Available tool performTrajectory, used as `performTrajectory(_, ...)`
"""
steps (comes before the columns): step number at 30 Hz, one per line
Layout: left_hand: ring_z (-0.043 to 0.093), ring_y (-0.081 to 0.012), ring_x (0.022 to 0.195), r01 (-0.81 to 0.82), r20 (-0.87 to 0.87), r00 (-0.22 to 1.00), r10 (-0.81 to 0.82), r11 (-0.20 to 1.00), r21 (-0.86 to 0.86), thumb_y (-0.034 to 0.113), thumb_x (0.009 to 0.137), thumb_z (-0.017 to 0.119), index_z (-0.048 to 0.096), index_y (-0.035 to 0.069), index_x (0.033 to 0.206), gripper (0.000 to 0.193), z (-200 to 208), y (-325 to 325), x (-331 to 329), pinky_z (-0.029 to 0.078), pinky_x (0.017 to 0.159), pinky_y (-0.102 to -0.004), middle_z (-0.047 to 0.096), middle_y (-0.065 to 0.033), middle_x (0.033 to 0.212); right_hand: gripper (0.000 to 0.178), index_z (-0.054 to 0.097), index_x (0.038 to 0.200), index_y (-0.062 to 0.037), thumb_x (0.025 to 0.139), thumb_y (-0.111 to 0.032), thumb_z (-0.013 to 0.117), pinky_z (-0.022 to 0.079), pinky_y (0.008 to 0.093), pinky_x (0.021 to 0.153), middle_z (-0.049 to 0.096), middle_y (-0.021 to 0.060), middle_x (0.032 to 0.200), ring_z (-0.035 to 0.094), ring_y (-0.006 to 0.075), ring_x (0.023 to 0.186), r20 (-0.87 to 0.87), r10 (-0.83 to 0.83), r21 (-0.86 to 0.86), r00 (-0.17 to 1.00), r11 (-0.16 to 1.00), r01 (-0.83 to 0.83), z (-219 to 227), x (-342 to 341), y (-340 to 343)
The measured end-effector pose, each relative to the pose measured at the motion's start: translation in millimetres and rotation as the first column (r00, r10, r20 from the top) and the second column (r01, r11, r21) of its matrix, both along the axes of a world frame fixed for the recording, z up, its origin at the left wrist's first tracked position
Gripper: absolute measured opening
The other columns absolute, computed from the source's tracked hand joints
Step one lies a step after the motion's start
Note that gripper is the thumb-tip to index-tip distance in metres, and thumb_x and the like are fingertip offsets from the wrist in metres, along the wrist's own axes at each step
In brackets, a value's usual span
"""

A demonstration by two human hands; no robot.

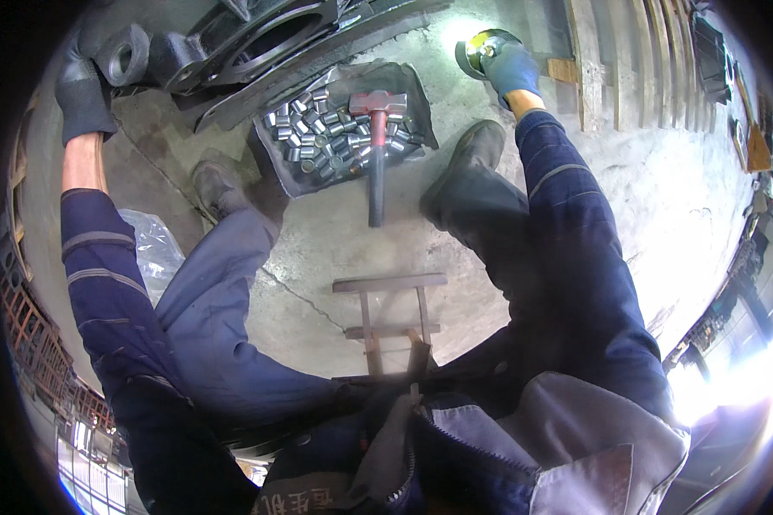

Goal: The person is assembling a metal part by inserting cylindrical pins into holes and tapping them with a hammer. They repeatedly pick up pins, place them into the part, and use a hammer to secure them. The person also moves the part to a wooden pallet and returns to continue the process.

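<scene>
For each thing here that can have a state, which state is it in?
Left hand: gloved, at the dark casting.
Right hand: gloved, holding a round object.
Tray: open, holding loose metal sleeves.
Hammer: lying over sleeves, handle past tray's edge.
Plastic bag: crumpled.

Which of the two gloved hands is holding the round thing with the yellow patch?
The blue-gloved right hand holds the round thing. The darker-gloved left hand is away from it, over by the black metal part.

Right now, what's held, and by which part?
The right hand holds a round yellow object by its near side. The left hand is at the dark casting, grip unclear.
</scene>
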State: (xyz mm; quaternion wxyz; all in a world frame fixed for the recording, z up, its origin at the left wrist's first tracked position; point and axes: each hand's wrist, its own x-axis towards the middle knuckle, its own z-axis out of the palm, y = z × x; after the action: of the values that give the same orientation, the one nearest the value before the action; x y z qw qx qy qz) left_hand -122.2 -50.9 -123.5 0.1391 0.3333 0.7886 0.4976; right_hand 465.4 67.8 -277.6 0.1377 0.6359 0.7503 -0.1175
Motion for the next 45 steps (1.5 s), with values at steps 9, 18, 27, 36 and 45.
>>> performTrajectory(9,0.066,-0.0318,0.112,0.155,-0.172,0.966,-0.194,0.964,-0.218,0.044,0.108,0.043,0.064,0.001,0.132,0.054,-24.0,9.8,2.3,0.050,0.099,-0.0432,0.068,-0.0222,0.124,0.031,0.078,0.112,-0.0117,0.090,-0.034,0.075,0.056,0.0409,0.089,0.075,0.0185,0.109,0.071,0.0364,0.105,-0.451,0.114,0.194,0.885,0.981,-0.028,116.6,-5.0,5.1)
performTrajectory(18,0.067,-0.0477,0.107,0.033,-0.088,0.994,-0.062,0.952,-0.304,0.058,0.098,0.048,0.075,0.002,0.108,0.064,50.4,-2.8,72.5,0.052,0.093,-0.0514,0.071,-0.0273,0.109,0.033,0.075,0.120,-0.0069,0.087,-0.010,0.080,0.058,0.0318,0.084,0.074,0.0116,0.112,0.071,0.0192,0.099,-0.623,0.562,0.405,0.544,0.827,-0.390,318.9,-156.6,-21.3)
performTrajectory(27,0.069,-0.0465,0.100,0.123,-0.156,0.973,-0.173,0.950,-0.287,0.052,0.103,0.043,0.075,0.000,0.101,0.061,49.5,-2.7,70.4,0.051,0.086,-0.0557,0.070,-0.0310,0.108,0.036,0.077,0.113,-0.0085,0.087,-0.032,0.082,0.059,0.0336,0.081,0.077,0.0117,0.101,0.074,0.0215,0.087,-0.553,0.638,0.323,0.536,0.757,-0.568,337.8,-299.1,-70.6)
performTrajectory(36,0.070,-0.0460,0.098,0.025,-0.092,0.995,-0.046,0.975,-0.221,0.049,0.103,0.040,0.075,0.000,0.099,0.060,47.6,-1.0,71.9,0.053,0.084,-0.0556,0.072,-0.0278,0.104,0.034,0.079,0.107,-0.0138,0.087,-0.041,0.075,0.056,0.0452,0.079,0.076,0.0156,0.096,0.073,0.0353,0.087,-0.330,0.738,0.358,0.589,0.675,-0.645,311.7,-330.1,-69.3)
performTrajectory(45,0.070,-0.0441,0.097,0.141,-0.181,0.965,-0.189,0.958,-0.248,0.049,0.103,0.042,0.076,0.003,0.096,0.058,43.9,5.3,68.9,0.053,0.082,-0.0554,0.072,-0.0262,0.103,0.037,0.080,0.104,-0.0091,0.086,-0.041,0.080,0.055,0.0377,0.071,0.075,0.0127,0.084,0.069,0.0244,0.071,-0.161,0.750,0.342,0.642,0.652,-0.677,301.8,-335.9,-66.2)
